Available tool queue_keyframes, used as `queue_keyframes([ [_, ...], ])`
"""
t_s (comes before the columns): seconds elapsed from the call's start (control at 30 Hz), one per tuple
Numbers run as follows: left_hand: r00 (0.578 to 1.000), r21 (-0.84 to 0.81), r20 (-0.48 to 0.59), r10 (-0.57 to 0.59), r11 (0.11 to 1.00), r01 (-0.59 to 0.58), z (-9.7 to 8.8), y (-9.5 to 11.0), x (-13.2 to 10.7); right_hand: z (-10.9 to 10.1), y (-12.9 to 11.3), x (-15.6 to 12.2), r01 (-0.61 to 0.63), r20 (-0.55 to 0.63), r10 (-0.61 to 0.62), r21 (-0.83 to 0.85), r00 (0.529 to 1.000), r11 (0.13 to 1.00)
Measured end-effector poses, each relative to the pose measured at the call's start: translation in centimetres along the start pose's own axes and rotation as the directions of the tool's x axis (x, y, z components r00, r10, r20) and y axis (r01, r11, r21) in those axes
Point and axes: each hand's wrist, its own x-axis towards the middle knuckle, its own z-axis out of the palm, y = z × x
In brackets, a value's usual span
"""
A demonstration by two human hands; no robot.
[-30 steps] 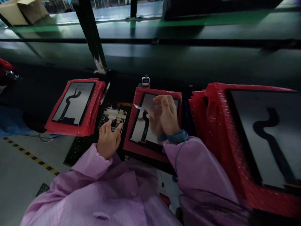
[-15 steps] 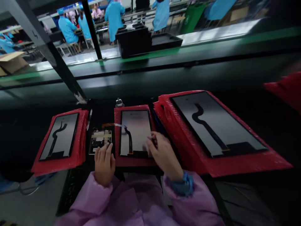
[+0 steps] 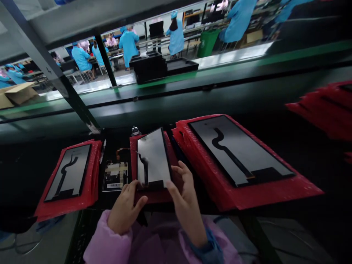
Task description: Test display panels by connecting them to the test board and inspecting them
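In the middle lies a display panel (image 3: 155, 157) with a pale back and a dark flex cable (image 3: 144, 167), tilted over a red bubble-wrap sheet (image 3: 172, 150). My right hand (image 3: 185, 201) holds its lower right edge, thumb at the corner and fingers spread along the side. My left hand (image 3: 125, 207) is at the lower left corner, fingertips against the edge and thumb stretched apart. Left of the panel is a small circuit board assembly (image 3: 115, 176) with tan tape and an orange flex strip (image 3: 119, 152).
A stack of red wrap with a panel (image 3: 233, 150) stands on the right, a smaller stack (image 3: 68, 172) on the left. More red sheets (image 3: 324, 106) lie far right. Behind are a small metal counter (image 3: 135, 130), a slanted post (image 3: 66, 84), black trays (image 3: 150, 68) and people in blue (image 3: 129, 44).
The middle panel has gone from lying flat to tilted. My left hand has moved from the circuit board assembly to the panel's lower left corner. My right hand has opened out at its right edge.
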Motion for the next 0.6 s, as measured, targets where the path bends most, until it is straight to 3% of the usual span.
queue_keyframes([
  [0.07,0.997,-0.218,0.044,-0.063,0.973,0.071,-1.8,0.7,1.5,1.6,-2.6,-1.1,0.158,0.109,-0.167,0.085,0.980,0.984],
  [0.1,0.995,-0.357,0.014,-0.095,0.929,0.094,-2.5,1.3,2.4,2.5,-3.5,-1.4,0.222,0.194,-0.249,0.148,0.949,0.964],
  [0.17,0.976,-0.659,-0.139,-0.167,0.751,0.035,-3.5,2.4,4.3,4.5,-4.3,-1.6,0.261,0.309,-0.347,0.287,0.886,0.922],
  [0.23,0.937,-0.850,-0.221,-0.270,0.524,-0.050,-3.9,3.2,5.8,6.3,-3.5,-1.1,0.203,0.308,-0.309,0.332,0.900,0.921],
  [0.33,0.895,-0.948,-0.171,-0.413,0.316,-0.035,-4.2,3.2,6.7,8.6,-1.0,-0.2,0.130,0.227,-0.147,0.089,0.963,0.988],
  [0.4,0.867,-0.960,-0.159,-0.471,0.279,-0.025,-4.3,2.6,6.8,9.4,0.3,-0.2,0.157,0.275,-0.128,-0.084,0.953,0.984],
  [0.43,0.855,-0.958,-0.173,-0.488,0.285,-0.031,-4.3,2.3,6.8,9.5,0.6,-0.4,0.208,0.342,-0.165,-0.093,0.925,0.974],
  [0.53,0.830,-0.938,-0.224,-0.511,0.345,-0.041,-4.5,1.8,6.8,8.6,0.3,-1.0,0.361,0.504,-0.401,0.180,0.765,0.915],
  [0.57,0.824,-0.934,-0.230,-0.518,0.355,-0.037,-4.5,1.9,6.9,8.1,0.2,-1.0,0.368,0.498,-0.452,0.263,0.740,0.892],
  [0.6,0.821,-0.934,-0.225,-0.525,0.355,-0.030,-4.5,1.9,7.0,7.6,0.1,-0.8,0.350,0.472,-0.453,0.293,0.756,0.890],
])
